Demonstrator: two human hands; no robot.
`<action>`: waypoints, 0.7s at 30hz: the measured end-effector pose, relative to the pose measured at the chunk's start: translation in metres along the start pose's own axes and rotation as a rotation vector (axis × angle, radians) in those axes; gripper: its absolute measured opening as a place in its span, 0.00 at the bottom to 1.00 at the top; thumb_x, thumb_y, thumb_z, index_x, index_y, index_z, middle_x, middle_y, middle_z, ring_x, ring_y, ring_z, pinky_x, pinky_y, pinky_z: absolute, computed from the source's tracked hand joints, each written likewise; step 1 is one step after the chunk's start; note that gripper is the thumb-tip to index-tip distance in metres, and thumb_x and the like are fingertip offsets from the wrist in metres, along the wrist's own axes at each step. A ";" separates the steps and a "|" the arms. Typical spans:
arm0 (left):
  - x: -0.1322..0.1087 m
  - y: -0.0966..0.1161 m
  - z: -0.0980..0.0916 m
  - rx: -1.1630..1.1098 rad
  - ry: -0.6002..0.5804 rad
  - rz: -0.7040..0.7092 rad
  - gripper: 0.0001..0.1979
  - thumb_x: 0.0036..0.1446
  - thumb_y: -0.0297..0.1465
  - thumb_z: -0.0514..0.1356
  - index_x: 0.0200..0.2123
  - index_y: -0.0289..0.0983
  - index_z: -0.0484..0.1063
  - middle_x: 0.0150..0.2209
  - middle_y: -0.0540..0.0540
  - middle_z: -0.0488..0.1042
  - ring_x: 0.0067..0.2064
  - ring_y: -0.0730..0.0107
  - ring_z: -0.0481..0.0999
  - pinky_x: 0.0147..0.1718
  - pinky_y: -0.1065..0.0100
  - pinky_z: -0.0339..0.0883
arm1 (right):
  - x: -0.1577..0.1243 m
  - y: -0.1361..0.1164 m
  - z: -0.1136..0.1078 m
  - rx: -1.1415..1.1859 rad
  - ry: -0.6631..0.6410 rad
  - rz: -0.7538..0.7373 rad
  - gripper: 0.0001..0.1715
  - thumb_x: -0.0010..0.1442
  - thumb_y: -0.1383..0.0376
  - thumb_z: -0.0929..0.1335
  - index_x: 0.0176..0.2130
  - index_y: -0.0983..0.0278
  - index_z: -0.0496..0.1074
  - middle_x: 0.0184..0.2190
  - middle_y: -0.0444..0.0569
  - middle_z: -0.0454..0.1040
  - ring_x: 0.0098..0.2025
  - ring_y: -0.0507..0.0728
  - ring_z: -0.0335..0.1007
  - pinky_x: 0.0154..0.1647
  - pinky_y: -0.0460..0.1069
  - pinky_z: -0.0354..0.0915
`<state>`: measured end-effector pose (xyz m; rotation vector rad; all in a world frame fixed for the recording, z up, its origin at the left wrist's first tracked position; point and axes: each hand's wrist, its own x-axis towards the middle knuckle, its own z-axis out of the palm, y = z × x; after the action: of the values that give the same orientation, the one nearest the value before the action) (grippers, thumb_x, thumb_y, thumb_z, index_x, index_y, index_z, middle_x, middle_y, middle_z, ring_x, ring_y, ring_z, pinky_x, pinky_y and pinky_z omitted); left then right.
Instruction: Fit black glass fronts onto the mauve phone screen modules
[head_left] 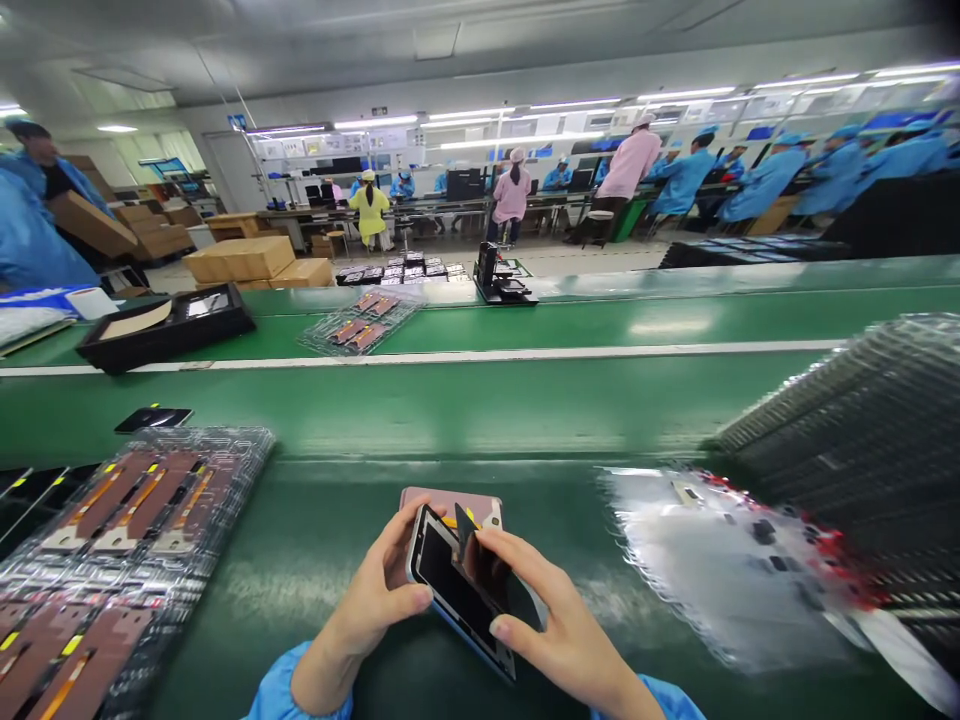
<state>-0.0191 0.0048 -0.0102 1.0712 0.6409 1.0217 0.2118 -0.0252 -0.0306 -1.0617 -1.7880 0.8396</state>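
Observation:
My left hand (367, 590) grips the upper left end of a phone frame (442, 557) with a dark inside and a bluish edge, tilted above the green work surface. Between the thumb and fingers of my right hand (559, 620) is a thin dark sheet (480, 565), raised at an angle over the frame. Whether its lower edge touches the frame I cannot tell. Just behind both hands lies a brownish-pink phone screen panel (450, 497) with a yellow mark, partly hidden by my fingers and the sheet.
Clear trays of brown panels (135, 500) lie at left, near a dark phone (154, 419). A clear plastic bag (720, 560) and stacked clear trays (862, 440) stand at right. Beyond are a black box (169, 325), a small tray (364, 322) and a black fixture (502, 275). Several people work farther back.

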 end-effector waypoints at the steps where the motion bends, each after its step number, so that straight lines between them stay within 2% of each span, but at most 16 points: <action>1: 0.000 0.000 0.000 -0.002 0.002 0.001 0.40 0.44 0.41 0.73 0.61 0.48 0.67 0.62 0.41 0.69 0.63 0.48 0.66 0.59 0.57 0.62 | 0.000 0.000 -0.001 0.003 -0.001 0.005 0.36 0.58 0.46 0.70 0.60 0.58 0.69 0.59 0.58 0.71 0.60 0.68 0.67 0.59 0.59 0.67; 6: 0.000 0.000 0.003 -0.006 -0.032 0.012 0.38 0.46 0.39 0.73 0.61 0.48 0.67 0.62 0.42 0.69 0.63 0.49 0.66 0.59 0.57 0.62 | 0.000 0.000 0.001 0.004 -0.003 0.003 0.36 0.58 0.45 0.70 0.60 0.58 0.69 0.59 0.57 0.71 0.60 0.68 0.67 0.58 0.59 0.67; 10: 0.001 -0.006 0.007 -0.018 -0.058 -0.005 0.38 0.47 0.36 0.72 0.61 0.49 0.66 0.62 0.41 0.69 0.62 0.50 0.68 0.59 0.55 0.62 | -0.002 0.003 0.009 -0.035 -0.001 -0.009 0.40 0.55 0.44 0.71 0.61 0.57 0.68 0.60 0.58 0.70 0.61 0.68 0.67 0.59 0.60 0.67; 15: 0.001 -0.013 0.008 0.001 -0.027 -0.026 0.42 0.44 0.36 0.73 0.63 0.47 0.64 0.62 0.38 0.68 0.62 0.48 0.68 0.60 0.52 0.62 | -0.004 0.007 0.016 -0.115 -0.019 -0.039 0.42 0.53 0.47 0.74 0.62 0.57 0.66 0.61 0.59 0.68 0.61 0.69 0.67 0.59 0.61 0.67; 21: 0.000 -0.010 0.009 -0.004 -0.022 -0.067 0.43 0.43 0.35 0.74 0.62 0.47 0.64 0.63 0.39 0.67 0.64 0.48 0.65 0.61 0.51 0.60 | -0.005 0.008 0.016 -0.137 -0.019 -0.071 0.42 0.54 0.49 0.74 0.63 0.56 0.65 0.62 0.58 0.68 0.61 0.69 0.67 0.58 0.62 0.68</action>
<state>-0.0077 0.0001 -0.0156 1.0493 0.6529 0.9521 0.2011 -0.0279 -0.0453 -1.0739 -1.9102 0.6946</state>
